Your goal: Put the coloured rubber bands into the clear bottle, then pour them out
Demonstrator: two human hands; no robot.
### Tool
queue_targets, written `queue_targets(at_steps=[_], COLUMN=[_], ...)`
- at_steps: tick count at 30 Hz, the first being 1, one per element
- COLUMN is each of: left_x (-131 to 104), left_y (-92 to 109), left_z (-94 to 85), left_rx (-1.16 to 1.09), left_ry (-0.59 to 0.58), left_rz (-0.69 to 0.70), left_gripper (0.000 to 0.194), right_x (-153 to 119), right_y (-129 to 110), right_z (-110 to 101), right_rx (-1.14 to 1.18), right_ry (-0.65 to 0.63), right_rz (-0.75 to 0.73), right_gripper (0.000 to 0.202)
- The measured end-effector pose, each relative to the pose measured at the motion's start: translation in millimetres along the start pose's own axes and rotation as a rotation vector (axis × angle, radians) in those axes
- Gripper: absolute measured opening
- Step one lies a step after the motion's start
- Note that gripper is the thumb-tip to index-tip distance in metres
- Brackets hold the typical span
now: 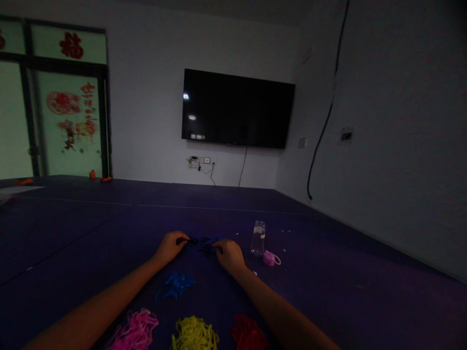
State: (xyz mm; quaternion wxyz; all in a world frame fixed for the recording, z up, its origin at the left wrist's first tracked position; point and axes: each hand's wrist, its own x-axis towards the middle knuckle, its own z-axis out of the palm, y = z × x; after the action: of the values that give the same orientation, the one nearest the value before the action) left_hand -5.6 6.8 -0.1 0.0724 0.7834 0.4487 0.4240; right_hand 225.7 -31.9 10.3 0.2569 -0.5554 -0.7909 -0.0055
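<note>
Both arms reach forward over a dark purple surface (120, 228). A mixed pile of dark and blue strands (203, 243) lies between the hands. My left hand (172, 247) is at the pile's left edge, thumb and fingertips pinched together; what is between them is too small and dark to make out. My right hand (229, 254) touches the pile's right edge, its fingers closed on some of the blue strands. Nearer to me lies a loose heap of blue strands (175, 284). Closest are heaps of pink strands (135, 330), yellow strands (194, 333) and red strands (248, 333).
Right of my right hand stands a clear bottle (258, 240), uncapped, with a pink looped lid (270, 258) beside it. Small white scraps (284, 250) lie nearby. Orange objects (105, 179) sit at the far left edge. A television (237, 109) hangs on the far wall.
</note>
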Motion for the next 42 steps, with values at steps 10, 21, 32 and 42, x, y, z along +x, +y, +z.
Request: queue_targets(at_steps=[10, 21, 32, 42], left_x=[2.1, -0.7, -3.3, -2.5], left_y=[-10.1, 1.2, 2.9, 3.2], left_z=[2.2, 1.2, 4.8, 5.4], left_rx=[-0.02, -0.036, -0.021, -0.022], left_ry=[0.03, -0.066, -0.13, -0.135], left_rz=[-0.057, 0.037, 0.117, 0.155], left_gripper=[0.015, 0.016, 0.027, 0.026], right_x=[2.1, 1.7, 1.2, 0.7], right_y=[4.2, 0.7, 0.5, -2.5], right_z=[2.2, 0.8, 1.4, -0.9], right_rx=[-0.007, -0.038, -0.001, -0.028], right_ry=[-0.039, -0.049, -0.028, -0.065], right_rz=[0.003, -0.034, -0.038, -0.072], right_gripper=[0.029, 0.03, 0.034, 0.028])
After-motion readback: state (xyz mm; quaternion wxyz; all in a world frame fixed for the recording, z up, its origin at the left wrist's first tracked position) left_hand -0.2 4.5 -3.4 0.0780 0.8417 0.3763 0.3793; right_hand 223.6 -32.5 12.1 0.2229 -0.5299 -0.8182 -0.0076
